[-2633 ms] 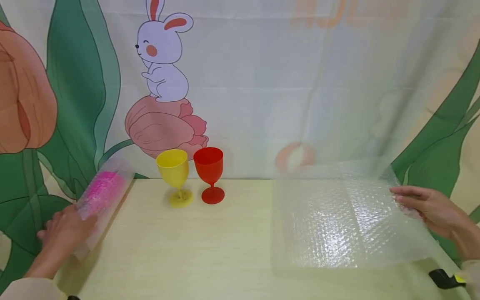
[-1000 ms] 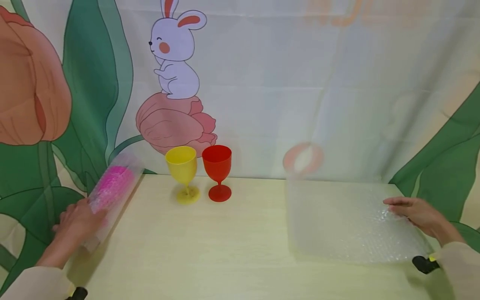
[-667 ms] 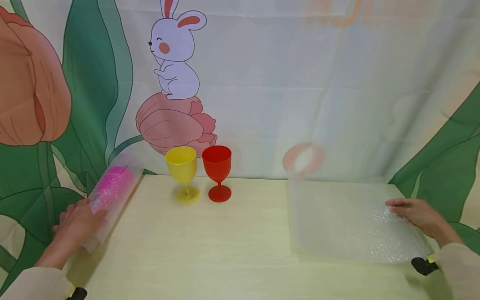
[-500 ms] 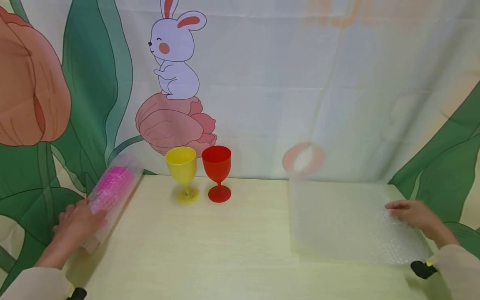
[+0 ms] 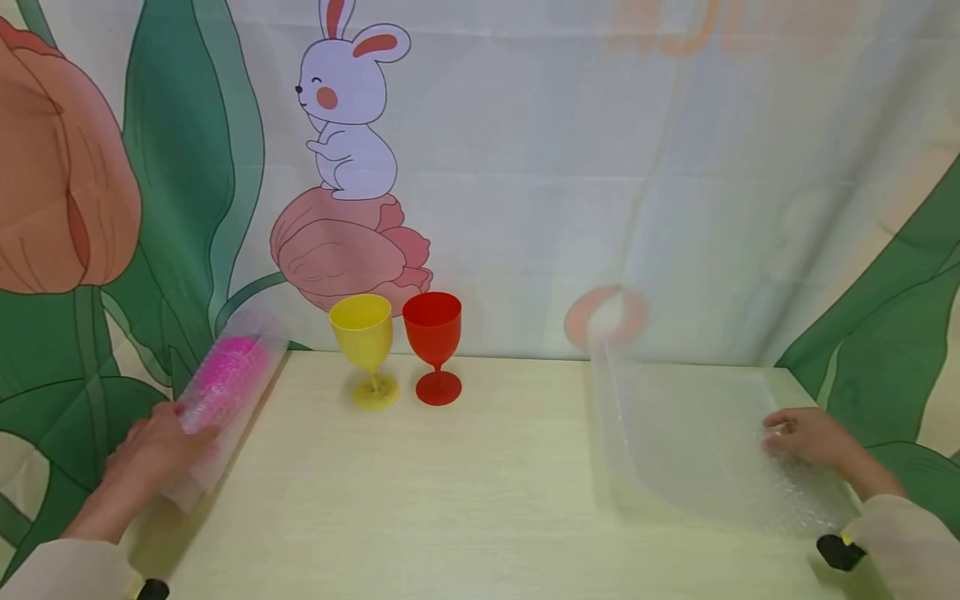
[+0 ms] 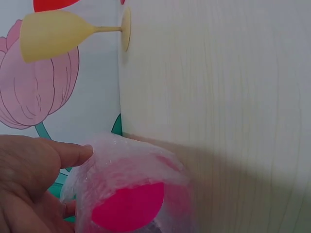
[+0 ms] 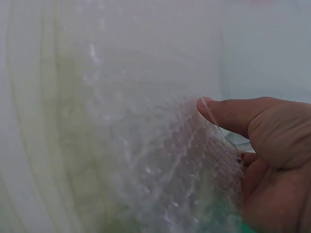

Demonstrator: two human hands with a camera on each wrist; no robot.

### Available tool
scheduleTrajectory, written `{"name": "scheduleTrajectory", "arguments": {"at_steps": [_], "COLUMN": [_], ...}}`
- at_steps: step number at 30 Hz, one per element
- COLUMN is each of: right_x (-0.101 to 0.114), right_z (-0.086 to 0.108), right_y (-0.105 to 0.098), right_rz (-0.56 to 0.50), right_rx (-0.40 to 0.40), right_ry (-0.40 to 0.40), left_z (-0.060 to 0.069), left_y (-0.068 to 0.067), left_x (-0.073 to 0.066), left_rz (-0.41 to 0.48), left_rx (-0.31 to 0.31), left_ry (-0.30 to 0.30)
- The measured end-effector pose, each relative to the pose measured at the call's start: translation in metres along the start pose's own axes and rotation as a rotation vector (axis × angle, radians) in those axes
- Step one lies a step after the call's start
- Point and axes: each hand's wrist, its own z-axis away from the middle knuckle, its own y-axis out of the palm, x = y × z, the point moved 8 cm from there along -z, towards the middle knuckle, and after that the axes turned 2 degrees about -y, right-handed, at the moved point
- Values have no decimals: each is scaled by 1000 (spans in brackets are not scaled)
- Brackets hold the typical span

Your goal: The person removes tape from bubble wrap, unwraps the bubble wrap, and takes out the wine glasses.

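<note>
The table (image 5: 450,500) presented a flat, pale top with a fine, wood-like grain. Near its rear edge, left of centre, a yellow goblet (image 5: 363,337) and a red goblet (image 5: 432,333) stood upright on round bases, side by side. A bubble-wrapped bundle (image 5: 228,375), pink inside, lay slantwise along the left edge. A clear bubble-wrap sheet (image 5: 697,450) extended over the right portion; its extent of contact could not be determined.

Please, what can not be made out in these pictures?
Pink object, head view: exact shape blurred by the bubble wrap around it.
Red goblet, left wrist view: mostly cut off by the top edge.
Right hand, right wrist view: partly hidden behind the bubble-wrap sheet.
Lettering, head view: faded, cut by the top edge.
</note>
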Motion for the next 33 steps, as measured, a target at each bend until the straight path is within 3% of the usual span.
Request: {"name": "scheduleTrajectory", "arguments": {"at_steps": [8,17,25,33], "right_x": [4,19,28,33], "right_z": [-2,-2,3,3], "right_y": [0,-4,-5,-6], "right_rz": [79,163,190,231], "right_rx": [5,-70,-23,-45], "right_ry": [-3,-94,27,37], "left_z": [16,32,46,62], "left_y": [5,17,32,46], "left_x": [-8,-14,-21,-23], "left_rz": [19,11,37,42], "left_rx": [32,77,112,156], "left_ry": [42,11,34,-26]}}
